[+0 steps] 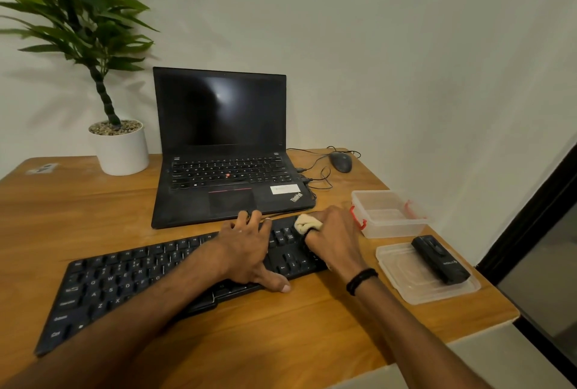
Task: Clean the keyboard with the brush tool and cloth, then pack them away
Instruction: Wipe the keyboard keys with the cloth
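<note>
Black keyboard (pixel 131 279), cream cloth (pixel 307 222), clear box (pixel 387 213) with red clasps, black brush tool (pixel 440 259).

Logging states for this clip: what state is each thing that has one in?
laptop: open, screen dark
keyboard: flat on table, left hand pressing it
cloth: bunched in right hand, on keyboard's right end
container: open, lid off
lid: on table beside container
brush tool: lying on lid, untouched

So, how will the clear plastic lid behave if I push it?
The thin clear plastic lid looks light and probably slides easily on the smooth wooden table. The black oblong brush tool lying loose on it may shift or slip off.
</note>
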Available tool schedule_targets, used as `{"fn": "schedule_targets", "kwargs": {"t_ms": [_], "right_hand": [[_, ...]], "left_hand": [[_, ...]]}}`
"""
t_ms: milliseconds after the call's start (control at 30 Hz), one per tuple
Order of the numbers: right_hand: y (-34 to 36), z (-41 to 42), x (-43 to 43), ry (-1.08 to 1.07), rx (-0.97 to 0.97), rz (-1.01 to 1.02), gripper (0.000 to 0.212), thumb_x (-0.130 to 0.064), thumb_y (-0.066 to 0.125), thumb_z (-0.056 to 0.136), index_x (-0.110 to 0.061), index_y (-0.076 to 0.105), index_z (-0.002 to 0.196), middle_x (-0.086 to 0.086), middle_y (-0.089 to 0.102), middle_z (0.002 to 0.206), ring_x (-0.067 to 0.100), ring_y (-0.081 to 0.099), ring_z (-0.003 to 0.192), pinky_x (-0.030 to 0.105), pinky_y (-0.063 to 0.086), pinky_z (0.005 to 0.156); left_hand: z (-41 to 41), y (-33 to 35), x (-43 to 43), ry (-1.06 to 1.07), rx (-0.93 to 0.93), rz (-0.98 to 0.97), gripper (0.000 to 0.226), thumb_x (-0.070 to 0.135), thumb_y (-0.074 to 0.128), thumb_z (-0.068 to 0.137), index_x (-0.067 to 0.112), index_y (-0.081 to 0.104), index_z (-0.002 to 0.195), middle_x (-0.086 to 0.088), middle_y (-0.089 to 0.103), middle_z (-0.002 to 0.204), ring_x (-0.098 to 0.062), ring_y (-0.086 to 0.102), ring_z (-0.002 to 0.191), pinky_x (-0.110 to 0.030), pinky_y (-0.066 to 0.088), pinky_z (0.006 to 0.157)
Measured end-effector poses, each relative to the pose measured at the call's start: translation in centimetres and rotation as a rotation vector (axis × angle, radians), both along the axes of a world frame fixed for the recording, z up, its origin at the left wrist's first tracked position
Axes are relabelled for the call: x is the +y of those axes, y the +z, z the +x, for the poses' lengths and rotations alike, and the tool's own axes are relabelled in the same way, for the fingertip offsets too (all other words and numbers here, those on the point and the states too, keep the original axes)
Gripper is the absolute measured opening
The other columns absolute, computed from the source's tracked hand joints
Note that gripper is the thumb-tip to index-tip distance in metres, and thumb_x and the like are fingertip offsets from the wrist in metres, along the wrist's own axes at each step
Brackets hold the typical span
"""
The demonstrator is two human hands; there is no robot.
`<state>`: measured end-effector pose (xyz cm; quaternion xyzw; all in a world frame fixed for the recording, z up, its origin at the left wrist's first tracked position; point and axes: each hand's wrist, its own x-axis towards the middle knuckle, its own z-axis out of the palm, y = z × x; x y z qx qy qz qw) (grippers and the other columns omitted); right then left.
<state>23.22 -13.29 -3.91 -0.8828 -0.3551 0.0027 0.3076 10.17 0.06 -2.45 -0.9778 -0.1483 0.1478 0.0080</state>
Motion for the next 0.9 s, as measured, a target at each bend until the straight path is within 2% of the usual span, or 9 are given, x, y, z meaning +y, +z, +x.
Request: {"fn": "schedule_targets", "kwargs": {"t_ms": [67,133,267,367,467,567,700,800,900], "right_hand": [[-0.4,-0.4,-1.3,0.226,0.001,-0.024,0.028,-0.018,0.071,0.083,-0.021,0.075,0.111,-0.004,0.06,0.097,0.009,0.053,0.09,0.02,0.045,0.07],[-0.3,-0.3,-2.5,0.347,0.007,-0.095,0.027,-0.017,0.07,0.085,-0.024,0.075,0.111,-0.006,0.059,0.101,0.007,0.05,0.093,0.022,0.044,0.074],[0.2,1.2,-1.6,0.031,-0.078,-0.07,0.031,-0.029,0.074,0.085,-0.021,0.071,0.115,-0.007,0.059,0.105,0.002,0.047,0.086,0.022,0.052,0.079],[0.7,-0.5,-1.0,0.058,-0.103,-0.119,0.027,-0.031,0.073,0.086,-0.02,0.072,0.111,-0.01,0.058,0.097,-0.004,0.045,0.076,0.005,0.042,0.068],[1.0,-2.3,-3.0,0.05,-0.138,-0.193,0.015,-0.03,0.07,0.088,-0.018,0.073,0.097,-0.007,0.058,0.094,0.0,0.049,0.075,0.007,0.043,0.068],[0.9,-3.8,-4.1,0.002,-0.189,-0.209,0.012,-0.028,0.067,0.089,-0.018,0.072,0.094,-0.007,0.05,0.093,0.0,0.041,0.065,0.012,0.03,0.047],[-0.2,-4.1,-3.1,-0.03,-0.164,-0.157,0.018,-0.022,0.071,0.085,-0.022,0.073,0.103,-0.001,0.062,0.105,0.008,0.055,0.081,0.012,0.039,0.06],[-0.2,-3.5,-1.3,-0.037,-0.175,-0.139,0.019,-0.019,0.071,0.084,-0.021,0.074,0.102,0.001,0.066,0.102,0.012,0.062,0.088,0.021,0.053,0.071],[0.5,-2.3,0.8,-0.016,-0.199,-0.103,0.01,-0.021,0.068,0.086,-0.021,0.074,0.094,0.0,0.069,0.093,0.013,0.063,0.084,0.024,0.052,0.068]], "left_hand": [[0.0,-0.1,-0.1,0.003,-0.001,0.003,0.136,0.094,0.054,0.068,0.008,0.005,0.162,-0.012,0.008,0.165,-0.038,0.012,0.15,-0.056,0.024,0.122],[-0.1,-0.2,-0.2,0.005,0.001,0.014,0.137,0.094,0.053,0.069,0.008,0.003,0.162,-0.013,0.007,0.165,-0.039,0.011,0.151,-0.056,0.023,0.122],[-0.1,-0.1,-0.3,0.01,0.004,0.017,0.136,0.094,0.053,0.069,0.008,0.002,0.162,-0.015,0.008,0.165,-0.038,0.011,0.151,-0.056,0.024,0.122],[-0.1,-0.2,-0.1,0.021,0.005,0.009,0.136,0.094,0.053,0.07,0.009,0.0,0.162,-0.014,0.004,0.167,-0.04,0.008,0.152,-0.057,0.023,0.122],[-0.2,-0.5,-0.3,0.0,-0.002,0.016,0.137,0.095,0.053,0.068,0.009,0.003,0.162,-0.012,0.008,0.165,-0.038,0.014,0.149,-0.055,0.025,0.121],[-0.1,-0.6,-0.4,-0.012,-0.02,0.026,0.137,0.096,0.053,0.067,0.009,0.006,0.161,-0.01,0.014,0.161,-0.036,0.02,0.145,-0.054,0.029,0.119],[0.0,-0.6,-0.5,-0.036,-0.038,0.035,0.133,0.095,0.053,0.068,0.008,0.012,0.16,-0.012,0.02,0.155,-0.034,0.025,0.14,-0.052,0.032,0.117],[0.0,-0.5,-0.4,-0.045,-0.028,0.028,0.132,0.094,0.053,0.069,0.008,0.011,0.16,-0.012,0.018,0.158,-0.036,0.023,0.142,-0.053,0.03,0.118],[-0.1,-0.5,-0.4,-0.047,-0.04,0.022,0.132,0.094,0.053,0.069,0.009,0.012,0.16,-0.013,0.019,0.157,-0.036,0.023,0.142,-0.053,0.029,0.119]]}}
